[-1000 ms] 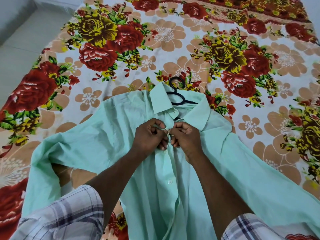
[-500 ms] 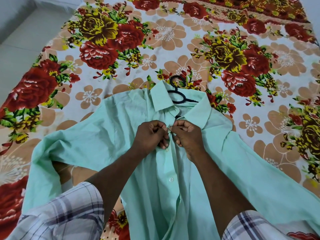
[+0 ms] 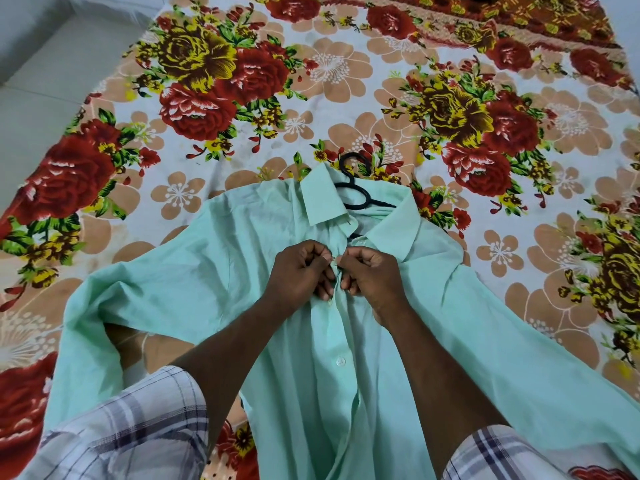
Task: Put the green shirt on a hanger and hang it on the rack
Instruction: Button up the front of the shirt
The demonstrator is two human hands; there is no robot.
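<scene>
The green shirt [image 3: 207, 271] lies spread face up on the bed, sleeves out to both sides. A black hanger [image 3: 356, 192] sits inside it, with its hook sticking out past the collar. My left hand [image 3: 298, 275] and my right hand [image 3: 370, 275] meet at the shirt's front just below the collar. Each hand pinches an edge of the placket at a small white button between the fingertips. Another white button [image 3: 340, 361] shows lower down the front. The rack is not in view.
The bed is covered by a floral sheet [image 3: 346, 81] with red and yellow flowers. A pale floor [image 3: 41, 71] runs along the bed's left side. My plaid sleeves [image 3: 131, 427] fill the bottom corners.
Both hands stay pinched together at the same spot under the collar, with only slight finger movement. The shirt and hanger lie as before.
</scene>
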